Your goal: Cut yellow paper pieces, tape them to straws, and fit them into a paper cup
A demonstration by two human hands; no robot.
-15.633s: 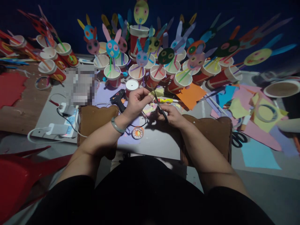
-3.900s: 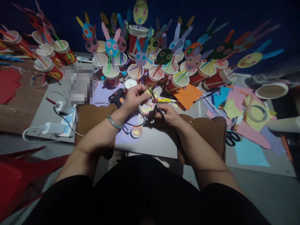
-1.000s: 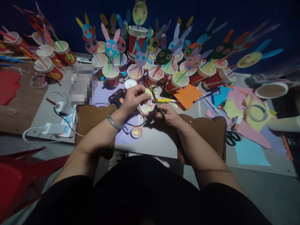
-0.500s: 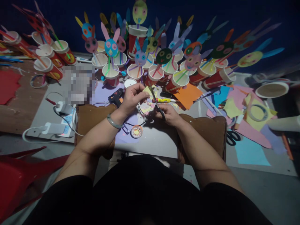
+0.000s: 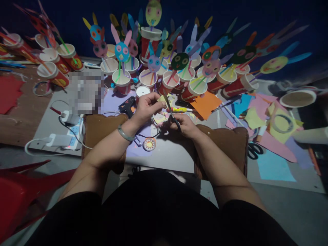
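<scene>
My right hand (image 5: 185, 125) grips a pair of dark scissors (image 5: 175, 120), its blades pointing up and away from me. Just left of the blades, my left hand (image 5: 148, 108) is closed in a pinch; whatever is between its fingertips is too small or hidden to name. Pale yellow paper (image 5: 162, 99) shows right behind those fingertips. Beyond the scissors lies a yellow and red marker (image 5: 179, 109). A black glue gun (image 5: 127, 105) rests to the left of my left hand. Below the hands is a round tape roll (image 5: 149, 144) on purple paper.
Red paper cups (image 5: 148, 79) with paper rabbit heads on straws crowd the table's back. Orange paper (image 5: 207, 104) and coloured scraps lie to the right, with a second pair of scissors (image 5: 255, 150). A power strip (image 5: 74, 135) with cables is at left, a red chair (image 5: 15, 191) below it.
My left hand has shifted slightly to the right, closer to the scissor blades. The right hand and scissors look almost unmoved.
</scene>
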